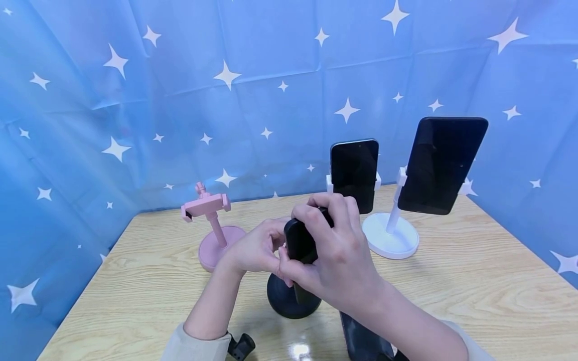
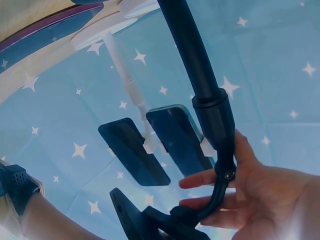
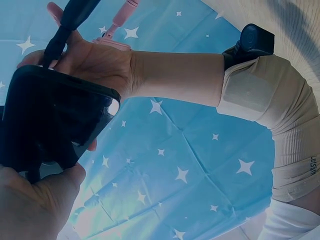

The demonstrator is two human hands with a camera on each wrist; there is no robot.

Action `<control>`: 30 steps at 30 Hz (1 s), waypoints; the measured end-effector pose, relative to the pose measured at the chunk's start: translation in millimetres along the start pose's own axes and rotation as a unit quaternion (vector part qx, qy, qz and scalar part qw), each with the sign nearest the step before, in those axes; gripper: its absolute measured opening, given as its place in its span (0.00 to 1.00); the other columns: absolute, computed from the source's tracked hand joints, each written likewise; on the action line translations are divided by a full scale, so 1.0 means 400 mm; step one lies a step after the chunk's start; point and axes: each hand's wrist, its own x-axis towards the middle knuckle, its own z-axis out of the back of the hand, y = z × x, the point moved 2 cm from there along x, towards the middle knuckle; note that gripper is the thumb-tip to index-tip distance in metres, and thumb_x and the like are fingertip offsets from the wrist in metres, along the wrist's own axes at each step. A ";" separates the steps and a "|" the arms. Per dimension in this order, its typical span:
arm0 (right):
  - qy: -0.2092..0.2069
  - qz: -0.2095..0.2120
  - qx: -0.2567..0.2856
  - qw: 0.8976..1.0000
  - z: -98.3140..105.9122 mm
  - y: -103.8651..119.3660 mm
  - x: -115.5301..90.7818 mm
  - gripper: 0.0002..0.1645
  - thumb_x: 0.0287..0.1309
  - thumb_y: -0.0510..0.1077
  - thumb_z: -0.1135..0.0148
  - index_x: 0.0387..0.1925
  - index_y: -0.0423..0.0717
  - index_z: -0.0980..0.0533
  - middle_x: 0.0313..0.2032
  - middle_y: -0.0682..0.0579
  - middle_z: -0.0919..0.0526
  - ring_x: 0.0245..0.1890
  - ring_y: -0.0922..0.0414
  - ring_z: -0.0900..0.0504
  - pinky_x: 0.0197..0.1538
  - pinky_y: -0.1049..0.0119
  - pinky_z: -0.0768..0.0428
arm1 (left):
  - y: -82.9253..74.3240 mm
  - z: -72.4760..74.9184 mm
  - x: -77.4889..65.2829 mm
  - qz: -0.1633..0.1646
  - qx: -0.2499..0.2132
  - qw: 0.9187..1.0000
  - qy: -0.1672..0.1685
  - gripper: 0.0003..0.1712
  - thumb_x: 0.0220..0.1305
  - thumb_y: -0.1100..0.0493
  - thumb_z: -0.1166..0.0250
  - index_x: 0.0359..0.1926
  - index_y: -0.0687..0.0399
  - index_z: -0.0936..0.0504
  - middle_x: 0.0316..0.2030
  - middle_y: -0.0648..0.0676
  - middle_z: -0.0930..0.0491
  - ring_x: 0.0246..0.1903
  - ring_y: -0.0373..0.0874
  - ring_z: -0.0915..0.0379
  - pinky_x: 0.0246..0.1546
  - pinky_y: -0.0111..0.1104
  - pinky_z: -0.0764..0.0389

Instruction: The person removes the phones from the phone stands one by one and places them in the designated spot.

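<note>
In the head view my right hand point(image 1: 340, 253) grips a dark smartphone point(image 1: 299, 241), fingers over its far edge and thumb at the near edge. That phone sits at the clamp of a black phone stand point(image 1: 286, 307), whose round base rests on the table. My left hand point(image 1: 259, 248) is around the stand's neck just under the clamp. The left wrist view shows the jointed neck point(image 2: 220, 192) with the left hand's fingers point(image 2: 200, 179) passing behind it. In the right wrist view the phone's screen point(image 3: 75, 117) is partly covered by the right thumb.
To the left stands a pink phone stand point(image 1: 205, 205) with its clamp bare. At the back right, white stands hold a smaller phone point(image 1: 355, 173) and a larger phone point(image 1: 442, 165). Another dark phone point(image 1: 361, 336) lies near the front edge of the wooden table point(image 1: 149, 281).
</note>
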 end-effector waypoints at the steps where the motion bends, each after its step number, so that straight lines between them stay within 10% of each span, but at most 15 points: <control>1: 0.001 -0.001 0.003 1.000 0.001 0.000 0.000 0.18 0.43 0.46 0.42 0.37 0.40 0.29 0.39 0.40 0.30 0.37 0.44 0.34 0.33 0.57 0.34 | 0.001 0.001 0.001 -0.007 0.002 1.000 0.002 0.18 0.37 0.76 0.31 0.34 0.66 0.25 0.33 0.54 0.26 0.34 0.42 0.30 0.35 0.36 0.24; 12: -0.001 0.004 0.039 0.999 -0.003 -0.021 -0.010 0.20 0.44 0.49 0.42 0.39 0.41 0.29 0.40 0.42 0.29 0.40 0.45 0.32 0.36 0.55 0.33 | 0.005 0.002 0.003 -0.049 0.016 0.999 0.017 0.27 0.50 0.48 0.30 0.42 0.66 0.26 0.41 0.58 0.29 0.43 0.45 0.34 0.47 0.40 0.28; 19: -0.003 0.010 0.063 0.998 -0.088 -0.159 -0.126 0.40 0.26 0.55 0.25 0.48 0.49 0.27 0.51 0.49 0.31 0.51 0.46 0.34 0.47 0.52 0.32 | 0.003 -0.012 -0.004 -0.051 0.039 0.998 -0.008 0.19 0.51 0.66 0.37 0.45 0.68 0.28 0.45 0.63 0.30 0.47 0.46 0.36 0.51 0.40 0.30; 30: 0.000 0.026 0.057 0.998 0.019 -0.010 0.013 0.20 0.50 0.51 0.49 0.37 0.39 0.31 0.37 0.40 0.30 0.39 0.46 0.32 0.36 0.56 0.31 | 0.015 -0.058 -0.029 -0.068 0.134 0.981 -0.120 0.24 0.51 0.71 0.40 0.52 0.62 0.29 0.49 0.58 0.32 0.48 0.47 0.37 0.49 0.38 0.29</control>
